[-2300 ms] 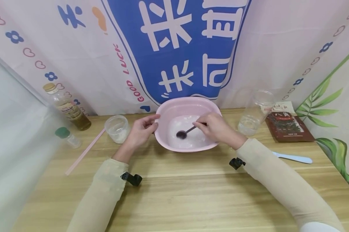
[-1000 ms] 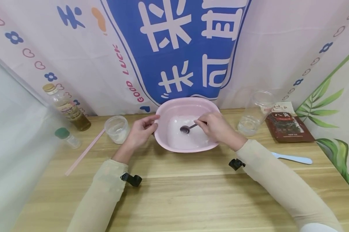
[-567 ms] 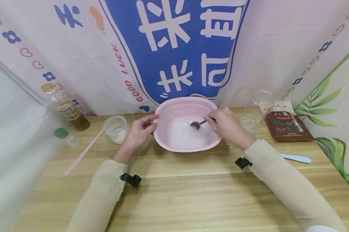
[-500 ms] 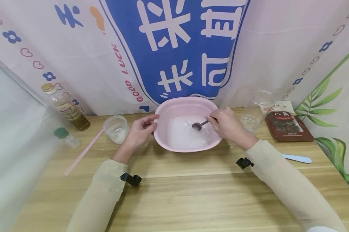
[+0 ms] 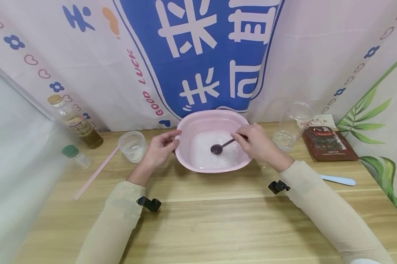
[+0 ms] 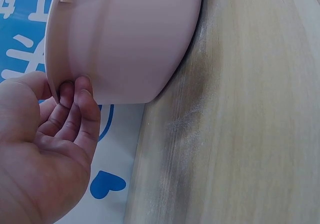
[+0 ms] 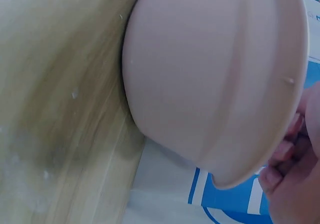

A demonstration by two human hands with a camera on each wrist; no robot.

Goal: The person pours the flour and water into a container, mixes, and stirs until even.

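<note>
A pink plastic basin (image 5: 215,170) stands on the wooden table against the backdrop, with white, wet-looking contents on its bottom. My left hand (image 5: 160,150) pinches the basin's left rim; in the left wrist view the fingers (image 6: 82,108) curl under the rim with the thumb on the other side. My right hand (image 5: 258,145) grips the handle of a small dark spoon (image 5: 216,149), whose bowl is down in the white contents. In the right wrist view the basin wall hides the spoon, and the right hand (image 7: 295,169) shows only at the edge.
Left of the basin stand a clear tub (image 5: 132,146) of white powder, pink chopsticks (image 5: 96,172), a green-capped shaker (image 5: 76,156) and an oil bottle (image 5: 78,124). To the right are a clear cup (image 5: 290,126), a brown packet (image 5: 328,143) and a pale blue-handled utensil (image 5: 338,180).
My right hand has shifted right since the earliest frame. The spoon swung right and back, and over the last half second its bowl moved left and slightly nearer. My left hand stayed on the rim.
</note>
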